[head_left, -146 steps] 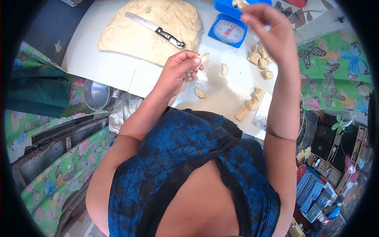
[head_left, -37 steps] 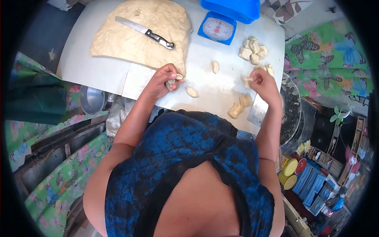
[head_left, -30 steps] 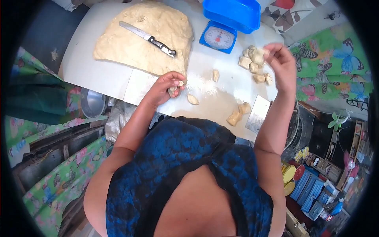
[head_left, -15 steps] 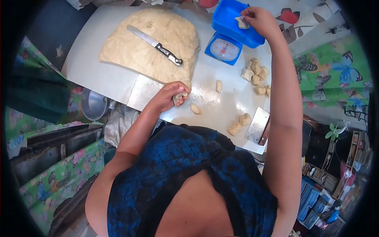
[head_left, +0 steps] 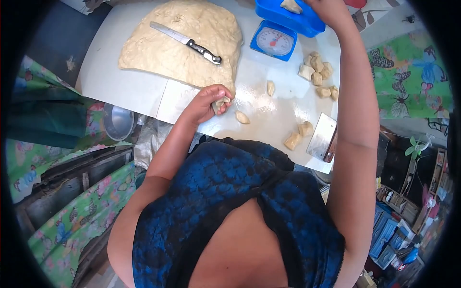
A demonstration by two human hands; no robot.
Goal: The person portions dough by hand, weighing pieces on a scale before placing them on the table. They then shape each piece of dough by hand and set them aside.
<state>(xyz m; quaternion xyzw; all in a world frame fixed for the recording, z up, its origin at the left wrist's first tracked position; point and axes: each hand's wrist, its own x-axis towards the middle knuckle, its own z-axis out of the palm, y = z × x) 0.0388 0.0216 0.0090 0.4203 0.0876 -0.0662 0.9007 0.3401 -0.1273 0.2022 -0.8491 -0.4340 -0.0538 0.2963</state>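
Observation:
My left hand (head_left: 210,102) is closed around a small piece of dough (head_left: 221,102), just off the lower corner of a big slab of dough (head_left: 185,29). A black-handled knife (head_left: 185,42) lies on the slab. At the top edge, my right hand (head_left: 329,10) is beside the blue tray (head_left: 311,28) of a kitchen scale (head_left: 272,41). A dough piece (head_left: 291,6) lies in that tray, apart from the right hand. The right fingers are partly cut off by the frame, and what shows of them is loose, with nothing visible in them.
Two small dough scraps (head_left: 242,117) lie near my left hand. Several cut dough lumps (head_left: 317,67) sit below the scale. Two more lumps (head_left: 293,141) are at the front edge, beside a dough scraper (head_left: 322,137). A metal pot (head_left: 118,122) is left below the table.
My right hand has let go of the dough piece in the scale tray and moved right and away. The scale needle has turned. My left hand still grips its dough; the view has shifted slightly.

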